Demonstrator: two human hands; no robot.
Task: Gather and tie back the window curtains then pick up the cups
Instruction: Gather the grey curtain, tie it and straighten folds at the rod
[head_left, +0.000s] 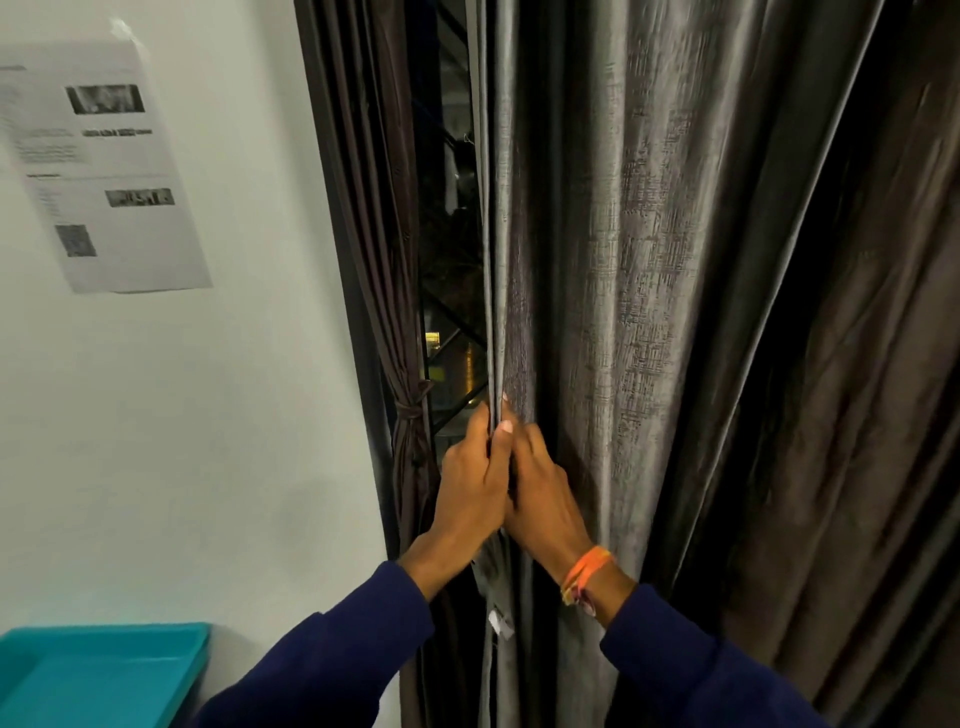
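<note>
A wide grey curtain (649, 260) hangs in folds over the window, its left edge running down the middle of the view. My left hand (470, 488) grips that edge from the left, thumb on the front of the fabric. Pressed against it, my right hand (540, 499) holds the same edge from the right, an orange band on its wrist. A narrow brown curtain (387, 260) at the window's left side is gathered and tied with a knotted band (413, 410). No cups are in view.
Between the two curtains shows a strip of dark window (449, 312) with a metal grille. A white wall on the left bears a printed sheet (104, 166). A teal tray (98, 675) sits at the bottom left corner.
</note>
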